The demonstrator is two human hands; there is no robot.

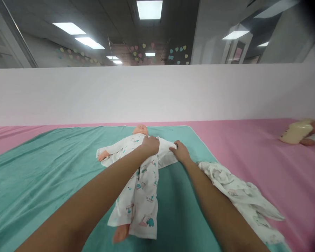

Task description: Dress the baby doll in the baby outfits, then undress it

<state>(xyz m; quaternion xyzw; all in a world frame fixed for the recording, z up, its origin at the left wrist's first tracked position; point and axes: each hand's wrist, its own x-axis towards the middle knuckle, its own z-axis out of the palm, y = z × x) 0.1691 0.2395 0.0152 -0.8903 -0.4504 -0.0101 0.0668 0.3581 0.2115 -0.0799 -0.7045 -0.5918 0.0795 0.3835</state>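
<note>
A baby doll (140, 129) lies on its back with its head toward the wall. It wears a white printed outfit (144, 196) with long sleeves and trouser legs. One doll foot (120, 233) sticks out of a trouser leg; the other foot does not show. A doll hand (103, 155) emerges from the sleeve at the left. My left hand (151, 145) is closed on the outfit near the shoulder of the sleeve on the right side. The end of that sleeve (168, 148) is pinched in my right hand (180, 151), and no doll hand shows there.
Beneath the doll spreads a green sheet (55, 168) over a pink cover (252, 147). Crumpled white printed cloth (241, 196) lies beside my right forearm. At the far right is a pale yellow object (296, 132), partly cut off. A white wall (157, 94) with glass above rises behind.
</note>
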